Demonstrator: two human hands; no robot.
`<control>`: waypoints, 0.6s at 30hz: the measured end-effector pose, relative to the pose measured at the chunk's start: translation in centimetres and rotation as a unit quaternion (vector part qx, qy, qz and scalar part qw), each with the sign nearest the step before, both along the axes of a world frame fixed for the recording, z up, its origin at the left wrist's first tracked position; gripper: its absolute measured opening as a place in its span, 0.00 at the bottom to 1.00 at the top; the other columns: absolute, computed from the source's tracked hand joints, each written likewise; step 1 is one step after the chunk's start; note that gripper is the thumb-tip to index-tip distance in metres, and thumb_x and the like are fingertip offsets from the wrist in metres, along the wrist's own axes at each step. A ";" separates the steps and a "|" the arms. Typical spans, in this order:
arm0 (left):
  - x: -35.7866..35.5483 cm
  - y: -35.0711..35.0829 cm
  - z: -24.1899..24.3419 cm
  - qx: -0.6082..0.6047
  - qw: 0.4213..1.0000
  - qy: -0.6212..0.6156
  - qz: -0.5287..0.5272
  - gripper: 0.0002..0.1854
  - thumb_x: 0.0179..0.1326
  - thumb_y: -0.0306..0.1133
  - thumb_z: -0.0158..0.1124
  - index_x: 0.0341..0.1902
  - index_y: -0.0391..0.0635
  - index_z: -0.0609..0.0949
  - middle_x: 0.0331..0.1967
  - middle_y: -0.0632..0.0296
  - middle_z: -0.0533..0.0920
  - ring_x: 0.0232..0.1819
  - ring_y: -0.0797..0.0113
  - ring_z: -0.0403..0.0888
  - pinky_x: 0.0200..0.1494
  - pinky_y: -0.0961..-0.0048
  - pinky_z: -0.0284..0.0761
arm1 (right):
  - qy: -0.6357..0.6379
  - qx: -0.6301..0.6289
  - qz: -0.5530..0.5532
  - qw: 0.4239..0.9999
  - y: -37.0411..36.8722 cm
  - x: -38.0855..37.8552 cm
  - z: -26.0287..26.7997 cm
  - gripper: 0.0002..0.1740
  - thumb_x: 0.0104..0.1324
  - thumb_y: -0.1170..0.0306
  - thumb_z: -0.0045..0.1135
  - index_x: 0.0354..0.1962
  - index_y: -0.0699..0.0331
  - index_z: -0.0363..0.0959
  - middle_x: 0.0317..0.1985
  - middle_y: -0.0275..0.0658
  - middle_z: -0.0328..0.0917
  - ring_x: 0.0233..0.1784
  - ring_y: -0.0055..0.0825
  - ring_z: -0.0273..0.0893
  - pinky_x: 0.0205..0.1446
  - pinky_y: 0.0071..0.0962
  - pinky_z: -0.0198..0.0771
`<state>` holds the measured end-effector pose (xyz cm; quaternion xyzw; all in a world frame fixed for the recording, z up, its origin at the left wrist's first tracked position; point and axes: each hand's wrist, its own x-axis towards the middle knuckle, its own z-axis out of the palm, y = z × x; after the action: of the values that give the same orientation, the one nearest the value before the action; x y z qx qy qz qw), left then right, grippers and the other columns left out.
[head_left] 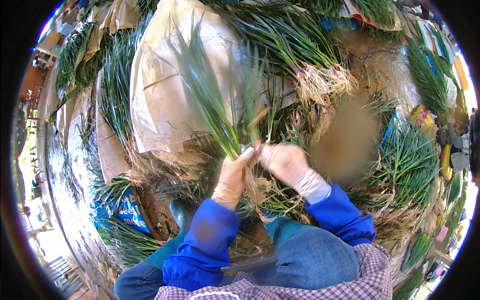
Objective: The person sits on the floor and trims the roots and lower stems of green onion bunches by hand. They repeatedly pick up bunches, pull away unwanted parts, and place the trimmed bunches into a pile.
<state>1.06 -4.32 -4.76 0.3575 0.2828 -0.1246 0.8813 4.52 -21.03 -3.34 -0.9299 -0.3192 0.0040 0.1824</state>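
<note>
My left hand point(232, 174), in a thin pale glove, grips a bunch of green onions point(215, 105) near their base. Their long leaves point up and away, and pale roots point(257, 183) hang below the thumb. Close beside it, my gloved right hand point(287, 163) is blurred by motion. Its fingertips pinch the reddish base of a blurred green onion plant point(253, 101), right against the left thumb. Loose onion plants with roots point(285, 200) lie under both hands, between my boots.
Beyond the hands lies a pale sheet point(180, 86) over rooted onions. A large onion pile point(296, 48) is at the upper right, with another heap point(403, 168) at right. My rubber boots point(182, 215) flank the loose plants; a blue printed bag point(129, 213) is at left.
</note>
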 end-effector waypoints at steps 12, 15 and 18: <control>-3.1 0.0 1.0 0.055 0.996 0.030 -0.061 0.12 0.56 0.21 0.66 0.44 0.39 0.77 0.28 0.62 0.80 0.28 0.69 0.82 0.36 0.70 0.83 | 0.270 0.266 -0.132 0.916 1.6 0.0 -2.7 0.22 0.67 0.60 0.56 0.48 0.71 0.72 0.40 0.50 0.79 0.44 0.36 0.79 0.50 0.32 0.73; -4.2 1.6 -1.0 0.065 0.996 0.050 -0.025 0.12 0.59 0.24 0.65 0.46 0.37 0.77 0.27 0.63 0.80 0.29 0.71 0.81 0.37 0.72 0.82 | 0.459 0.527 -0.329 0.635 0.8 0.7 -1.2 0.10 0.67 0.65 0.55 0.38 0.64 0.75 0.26 0.35 0.78 0.22 0.17 0.73 0.27 0.18 0.70; -4.9 0.5 0.5 -0.057 0.998 0.018 -0.006 0.16 0.61 0.28 0.61 0.52 0.34 0.75 0.34 0.56 0.81 0.34 0.66 0.81 0.40 0.68 0.81 | 0.541 0.563 -0.258 0.568 -2.2 1.3 -3.2 0.13 0.69 0.60 0.54 0.36 0.62 0.74 0.23 0.29 0.73 0.22 0.15 0.70 0.27 0.16 0.70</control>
<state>-3.82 -3.78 -4.24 0.3058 0.2893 -0.1524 0.8942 5.79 -23.27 -6.50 -0.5059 0.1545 0.2788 0.8015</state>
